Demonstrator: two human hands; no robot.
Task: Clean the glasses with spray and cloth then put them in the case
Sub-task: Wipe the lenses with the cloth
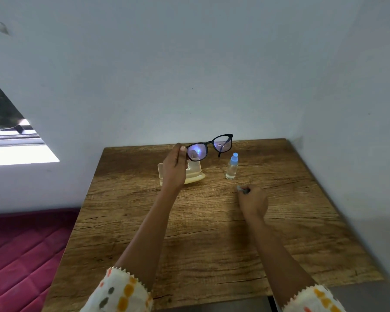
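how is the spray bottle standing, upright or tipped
Upright: the spray bottle stands on the table, blue cap on top.

Wood-grain table [212, 233] sitting w/ far edge against pale wall [189, 64]; red quilted mat [20, 255] lying left of it, window [9, 131] letting light in.

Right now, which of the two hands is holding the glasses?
The left hand: raised, it pinches the glasses by one end of the frame. The right hand rests on the table, gripping a small grey cloth.
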